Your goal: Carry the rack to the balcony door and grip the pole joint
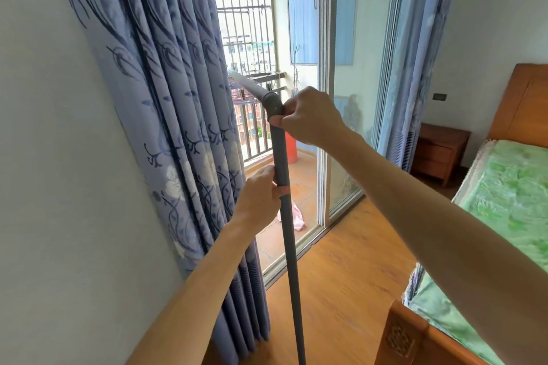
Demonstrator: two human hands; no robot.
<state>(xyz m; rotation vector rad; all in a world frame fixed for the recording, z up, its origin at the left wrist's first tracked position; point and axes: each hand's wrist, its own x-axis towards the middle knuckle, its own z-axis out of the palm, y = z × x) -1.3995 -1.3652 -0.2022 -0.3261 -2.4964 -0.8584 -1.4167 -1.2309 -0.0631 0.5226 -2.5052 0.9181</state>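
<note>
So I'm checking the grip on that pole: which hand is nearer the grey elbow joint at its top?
Right. The right hand pinches the pole right at the grey elbow joint. The left hand grips the shaft lower down, by the orange band.

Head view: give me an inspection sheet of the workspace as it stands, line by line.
Surface: wooden floor; tiled balcony floor beyond the open sliding door.
Job's things: grey pole stands near upright; a grey elbow joint at its top leads to a pale tube angled up and left.
Clutter: pink cloth on the balcony tiles; orange-red container behind the pole.
Hands: left hand grips the pole by its orange band; right hand pinches it just under the joint.
Cables: nothing seen.
Surroundings: blue flowered curtain left, bed with green cover right, wooden nightstand, balcony railing.
</note>
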